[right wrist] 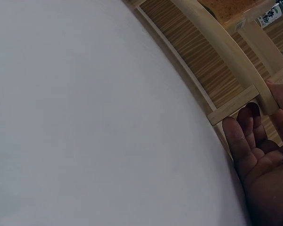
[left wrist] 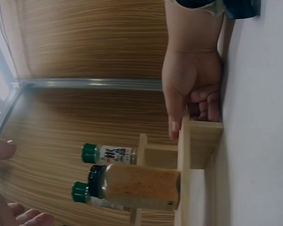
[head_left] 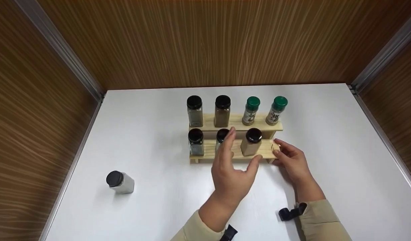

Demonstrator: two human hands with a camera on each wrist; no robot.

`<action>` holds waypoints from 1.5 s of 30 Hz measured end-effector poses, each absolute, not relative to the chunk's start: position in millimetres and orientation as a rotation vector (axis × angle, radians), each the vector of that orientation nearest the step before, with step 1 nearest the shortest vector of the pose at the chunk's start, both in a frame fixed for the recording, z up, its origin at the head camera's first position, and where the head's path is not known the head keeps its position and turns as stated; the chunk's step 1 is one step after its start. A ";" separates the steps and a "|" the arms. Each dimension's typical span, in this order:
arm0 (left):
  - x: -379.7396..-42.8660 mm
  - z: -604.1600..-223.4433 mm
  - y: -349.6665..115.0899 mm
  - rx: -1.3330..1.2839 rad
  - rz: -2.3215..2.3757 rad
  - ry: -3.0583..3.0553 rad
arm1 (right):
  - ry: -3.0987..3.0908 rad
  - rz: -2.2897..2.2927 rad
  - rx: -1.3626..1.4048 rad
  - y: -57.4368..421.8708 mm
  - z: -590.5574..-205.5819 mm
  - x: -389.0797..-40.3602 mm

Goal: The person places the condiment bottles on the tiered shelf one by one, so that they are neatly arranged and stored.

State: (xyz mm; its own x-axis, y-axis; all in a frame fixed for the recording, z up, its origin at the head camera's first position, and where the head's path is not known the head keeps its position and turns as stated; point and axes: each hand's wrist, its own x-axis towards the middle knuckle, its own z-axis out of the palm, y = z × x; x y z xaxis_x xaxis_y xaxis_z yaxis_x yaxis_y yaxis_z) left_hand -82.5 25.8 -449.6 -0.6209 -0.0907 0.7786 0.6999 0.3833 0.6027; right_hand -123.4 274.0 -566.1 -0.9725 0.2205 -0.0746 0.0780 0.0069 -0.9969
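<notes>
A two-tier wooden spice rack (head_left: 267, 147) stands on the white table. My right hand (head_left: 294, 164) grips the right end of its lower shelf; in the right wrist view the thumb of that hand (right wrist: 269, 174) lies over the board, with the fingers curled below. My left hand (head_left: 230, 177) is raised before the rack, thumb and fingers spread, holding nothing. Nearest to it is a black-capped spice jar (head_left: 250, 148) of brown powder on the lower shelf. Another black-capped jar (head_left: 222, 134) is partly hidden behind the left fingers, and a third (head_left: 196, 147) stands at the left end.
On the upper shelf stand two black-capped jars (head_left: 222, 115) and two green-capped jars (head_left: 274, 115). A black-capped jar with white contents (head_left: 125, 184) is apart on the table at the left. Wood-grain panels (head_left: 205, 43) enclose the table's back and sides.
</notes>
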 end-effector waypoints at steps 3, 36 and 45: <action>-82.2 -438.6 16.0 -0.538 -1.313 -1.839 | -2.164 2.119 -0.325 273.8 -566.3 -123.3; -73.6 -414.7 -90.2 -0.242 -1.203 -1.998 | -2.199 2.093 -0.321 275.2 -559.2 -123.0; -73.7 -421.3 -119.0 -0.092 -1.168 -2.015 | -2.203 2.096 -0.340 276.7 -560.6 -123.6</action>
State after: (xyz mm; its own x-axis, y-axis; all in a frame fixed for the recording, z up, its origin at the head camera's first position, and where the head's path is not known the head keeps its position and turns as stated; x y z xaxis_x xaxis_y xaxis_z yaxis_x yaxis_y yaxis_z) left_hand -73.7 -119.0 -421.3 -0.6867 -0.3056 0.6595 0.4205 0.5731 0.7034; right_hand -123.6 276.7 -560.6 -0.9720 0.2155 -0.0932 0.1039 0.0386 -0.9938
